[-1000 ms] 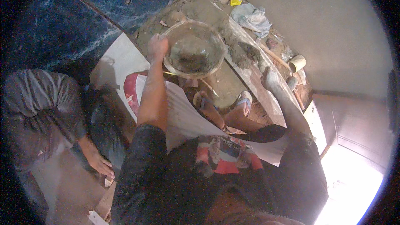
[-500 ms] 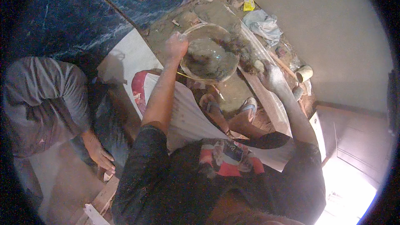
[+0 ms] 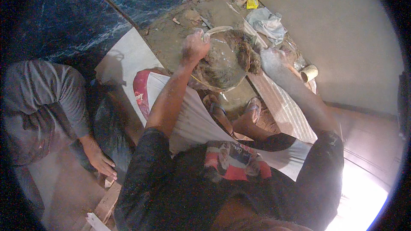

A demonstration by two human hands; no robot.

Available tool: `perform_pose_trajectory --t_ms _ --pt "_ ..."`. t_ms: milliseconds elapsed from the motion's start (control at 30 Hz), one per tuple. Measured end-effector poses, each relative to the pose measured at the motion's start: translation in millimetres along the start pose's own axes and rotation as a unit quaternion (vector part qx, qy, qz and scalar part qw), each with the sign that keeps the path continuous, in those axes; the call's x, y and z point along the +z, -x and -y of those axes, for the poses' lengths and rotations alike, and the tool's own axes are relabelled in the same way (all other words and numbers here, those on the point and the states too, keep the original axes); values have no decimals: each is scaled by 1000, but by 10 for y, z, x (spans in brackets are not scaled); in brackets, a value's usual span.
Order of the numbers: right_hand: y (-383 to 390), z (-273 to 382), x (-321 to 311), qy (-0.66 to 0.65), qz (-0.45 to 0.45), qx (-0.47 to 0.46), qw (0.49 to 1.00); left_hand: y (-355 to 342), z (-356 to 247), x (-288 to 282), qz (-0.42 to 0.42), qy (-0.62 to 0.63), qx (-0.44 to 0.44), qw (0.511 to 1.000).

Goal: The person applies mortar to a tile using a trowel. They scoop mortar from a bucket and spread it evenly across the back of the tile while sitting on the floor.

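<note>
A round, pale-rimmed basin (image 3: pixel 236 86) of wet grey-brown mix is in front of me, above my feet. My left hand (image 3: pixel 196 48) is closed on its far left rim. At the basin's right side my right hand (image 3: pixel 272 58), dusted grey, closes on a shaggy clump of brown fibre (image 3: pixel 243 50). The clump hangs over the rim and into the basin, wet and coated in places. The fingertips of my right hand are partly hidden, and blur softens their outline.
On the left a person in grey crouches, one hand (image 3: pixel 102 162) lowered near wood pieces (image 3: pixel 107 201). Blue marbled panel (image 3: pixel 64 21) lies at far left. A pale textured strip (image 3: pixel 280 107), crumpled plastic bag (image 3: pixel 267 25), yellow packet (image 3: pixel 252 3) and beige cup (image 3: pixel 309 73) lie to the right.
My right hand has moved away from me with the fibre clump, further over the basin. My left hand and the basin have shifted slightly right.
</note>
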State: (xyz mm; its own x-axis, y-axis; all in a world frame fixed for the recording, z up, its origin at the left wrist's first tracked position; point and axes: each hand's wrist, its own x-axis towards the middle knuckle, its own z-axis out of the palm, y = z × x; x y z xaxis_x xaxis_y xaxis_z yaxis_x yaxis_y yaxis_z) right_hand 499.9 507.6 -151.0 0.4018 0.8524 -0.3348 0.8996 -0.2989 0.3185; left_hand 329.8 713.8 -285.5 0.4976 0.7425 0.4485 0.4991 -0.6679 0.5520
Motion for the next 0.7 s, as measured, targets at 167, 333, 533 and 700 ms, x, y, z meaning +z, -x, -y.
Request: perform_pose_trajectory --t_ms 167,333,533,700 --pt "49 280 564 -88 -72 -67 991 92 102 170 -25 23 15 999" --pt "-78 296 620 -105 191 -173 960 1 -238 -183 137 22 -33 990" --pt "102 430 766 -638 316 108 694 85 71 219 77 -14 17 997" --pt "221 871 1237 -829 315 63 458 30 40 140 125 12 -34 991"
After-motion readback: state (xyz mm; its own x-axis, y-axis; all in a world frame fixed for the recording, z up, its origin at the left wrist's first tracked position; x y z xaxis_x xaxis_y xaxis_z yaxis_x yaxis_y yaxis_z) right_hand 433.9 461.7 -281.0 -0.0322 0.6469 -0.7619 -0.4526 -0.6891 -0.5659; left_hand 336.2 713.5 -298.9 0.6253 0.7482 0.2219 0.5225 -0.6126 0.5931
